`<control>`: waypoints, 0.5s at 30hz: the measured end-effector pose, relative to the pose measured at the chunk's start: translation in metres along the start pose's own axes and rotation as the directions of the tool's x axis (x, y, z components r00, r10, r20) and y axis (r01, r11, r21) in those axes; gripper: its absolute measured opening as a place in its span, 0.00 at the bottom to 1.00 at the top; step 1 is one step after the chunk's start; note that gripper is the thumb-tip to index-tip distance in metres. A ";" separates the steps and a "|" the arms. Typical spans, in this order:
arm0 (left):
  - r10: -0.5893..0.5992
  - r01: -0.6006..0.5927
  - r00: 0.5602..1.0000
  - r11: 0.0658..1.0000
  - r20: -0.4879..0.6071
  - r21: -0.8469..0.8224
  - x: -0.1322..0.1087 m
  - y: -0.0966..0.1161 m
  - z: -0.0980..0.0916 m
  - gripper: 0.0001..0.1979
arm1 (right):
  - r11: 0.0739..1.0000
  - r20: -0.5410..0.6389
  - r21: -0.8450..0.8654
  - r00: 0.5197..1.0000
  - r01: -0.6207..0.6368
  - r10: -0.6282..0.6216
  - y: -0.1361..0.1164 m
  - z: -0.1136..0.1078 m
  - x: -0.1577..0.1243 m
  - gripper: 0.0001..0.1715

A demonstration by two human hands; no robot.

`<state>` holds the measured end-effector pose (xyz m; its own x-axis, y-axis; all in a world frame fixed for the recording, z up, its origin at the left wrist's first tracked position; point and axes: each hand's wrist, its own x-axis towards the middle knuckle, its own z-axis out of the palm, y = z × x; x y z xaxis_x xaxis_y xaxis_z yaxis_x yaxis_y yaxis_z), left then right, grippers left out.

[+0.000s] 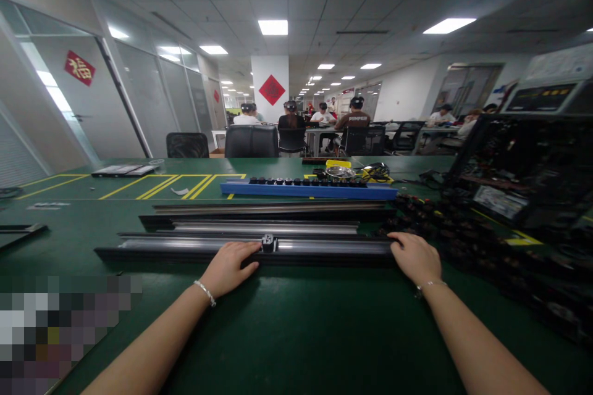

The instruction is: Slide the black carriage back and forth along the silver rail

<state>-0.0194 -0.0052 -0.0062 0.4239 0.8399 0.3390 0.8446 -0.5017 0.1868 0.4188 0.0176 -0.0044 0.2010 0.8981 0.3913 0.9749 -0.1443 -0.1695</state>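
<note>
Black block (268,243) sits just right of the left hand's open, outstretched fingers (245,249); right hand (418,257) grips the rail (331,248) at right.

Left hand (230,270) and right hand (417,258) touch one rail (324,245).

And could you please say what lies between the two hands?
The head view shows a small black component on the rail by the left hand, then bare channel up to the right hand.

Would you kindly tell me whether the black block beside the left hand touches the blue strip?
Apart. In the head view, other long rails and green tabletop lie between the black block and the blue strip.
</note>
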 end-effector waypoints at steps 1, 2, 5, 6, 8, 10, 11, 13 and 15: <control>0.002 -0.002 1.000 1.000 0.001 0.002 0.000 0.001 0.000 0.22 | 1.000 0.002 0.000 1.000 -0.001 0.001 0.000 0.000 0.000 0.23; 0.005 -0.005 1.000 1.000 0.003 0.006 0.000 0.002 0.001 0.22 | 1.000 0.005 0.000 1.000 -0.002 0.002 0.000 0.000 0.000 0.23; 0.010 -0.011 1.000 1.000 0.015 0.024 0.000 0.003 0.002 0.23 | 1.000 0.014 -0.004 1.000 -0.006 0.006 -0.001 -0.001 0.000 0.23; 0.012 -0.012 1.000 0.999 0.017 0.030 0.000 0.004 0.002 0.23 | 1.000 0.015 -0.005 1.000 -0.006 0.006 -0.001 -0.001 0.000 0.23; 0.016 -0.017 1.000 0.999 0.020 0.036 0.000 0.004 0.003 0.23 | 1.000 0.016 -0.007 1.000 -0.004 0.004 -0.001 -0.002 -0.001 0.23; 0.019 -0.020 1.000 0.999 0.022 0.039 0.000 0.004 0.003 0.23 | 1.000 0.014 -0.007 1.000 -0.002 0.002 -0.001 -0.002 -0.001 0.23; 0.019 -0.020 1.000 0.999 0.022 0.038 0.000 0.004 0.003 0.23 | 1.000 0.013 -0.006 1.000 -0.002 0.002 -0.001 -0.002 -0.001 0.23; 0.020 -0.020 1.000 0.999 0.024 0.037 0.000 0.004 0.003 0.23 | 1.000 0.012 -0.003 1.000 -0.002 0.002 -0.001 -0.002 -0.001 0.23; 0.022 -0.023 0.999 0.999 0.027 0.037 0.000 0.004 0.004 0.23 | 1.000 0.006 0.000 1.000 0.000 0.000 -0.001 -0.001 0.000 0.23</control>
<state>-0.0147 -0.0060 -0.0089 0.4511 0.8338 0.3183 0.8460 -0.5131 0.1451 0.4183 0.0167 -0.0033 0.2006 0.9005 0.3857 0.9748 -0.1444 -0.1700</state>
